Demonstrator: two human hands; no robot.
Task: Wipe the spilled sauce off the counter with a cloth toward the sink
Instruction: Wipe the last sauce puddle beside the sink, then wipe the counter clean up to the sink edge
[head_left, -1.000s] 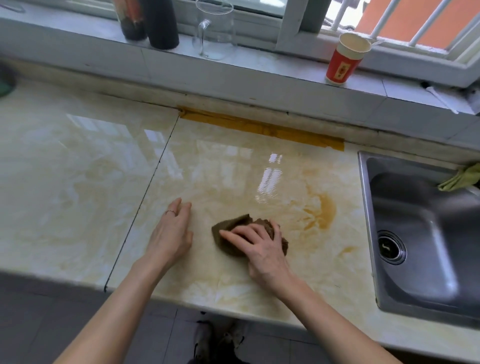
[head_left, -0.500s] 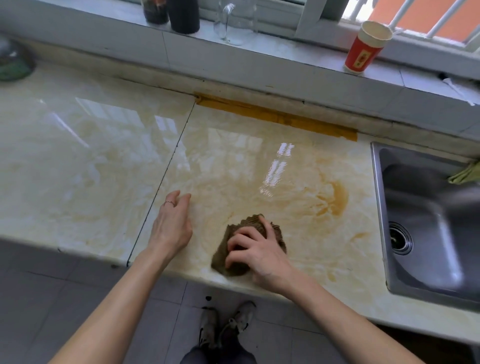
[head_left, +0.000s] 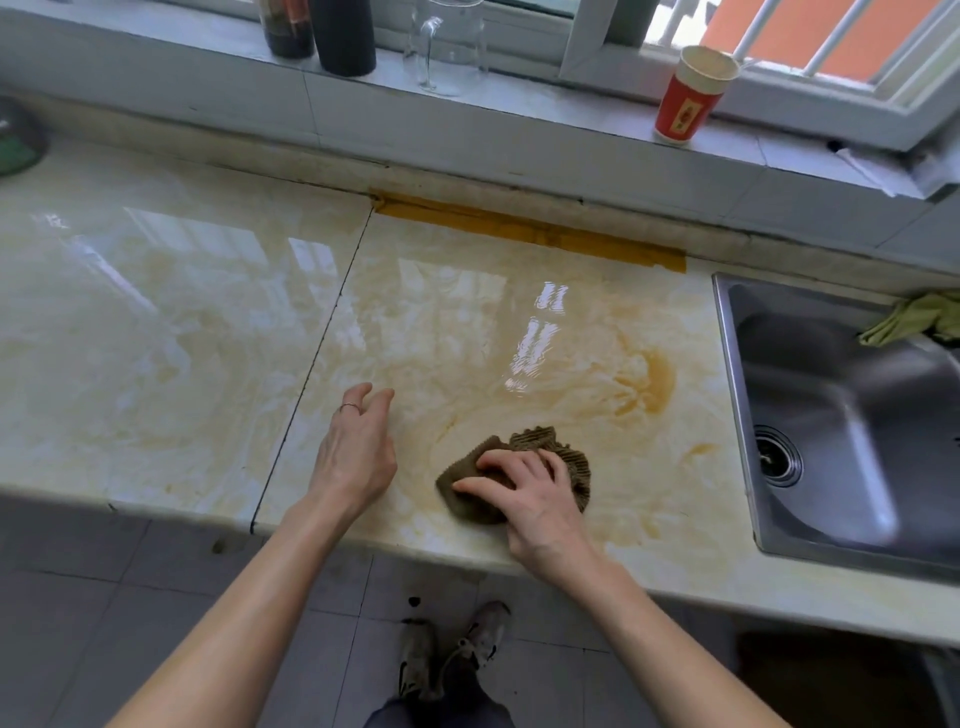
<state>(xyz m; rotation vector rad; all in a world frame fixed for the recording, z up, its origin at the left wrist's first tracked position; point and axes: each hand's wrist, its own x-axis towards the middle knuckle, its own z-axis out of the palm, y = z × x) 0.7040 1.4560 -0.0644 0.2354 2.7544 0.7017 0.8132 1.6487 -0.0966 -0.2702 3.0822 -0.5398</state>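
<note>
Two hands: right hand (head_left: 530, 493) fingers clutch the cloth (head_left: 540, 439) on the counter (head_left: 467, 322), left hand (head_left: 356, 457) fingers loose, empty.

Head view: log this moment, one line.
right hand holds cloth on counter | left hand idle | sauce smear between cloth and sink

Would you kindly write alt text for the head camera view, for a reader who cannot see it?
A person's right hand holds a brown cloth on a sauce-smeared marble counter; the left hand is open beside it. A darker sauce patch lies nearer the sink.
</note>
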